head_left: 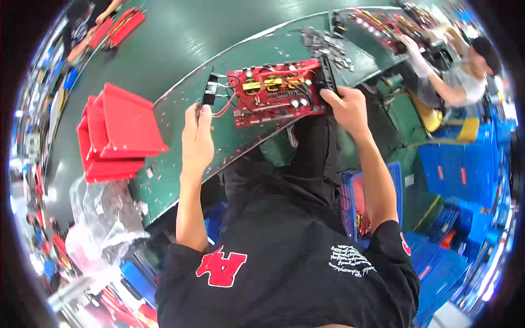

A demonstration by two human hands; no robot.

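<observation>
A red circuit board (273, 94) with yellow-wrapped coils, capacitors and red and black wires lies across the near edge of the green bench. At its left, my left hand (198, 131) grips a black end panel (210, 89), which stands apart from the board and is joined to it by wires. My right hand (348, 108) is closed on another black end panel (326, 75), which sits against the board's right end. Parts of the fingers are hidden behind both panels.
Red metal housings (120, 128) are stacked at the left, beside crumpled clear plastic (104, 213). Several grey-black parts (327, 46) lie beyond the board. Co-workers sit at the far right (459, 82) and far left (82, 27). Blue crates (459, 164) stand at the right.
</observation>
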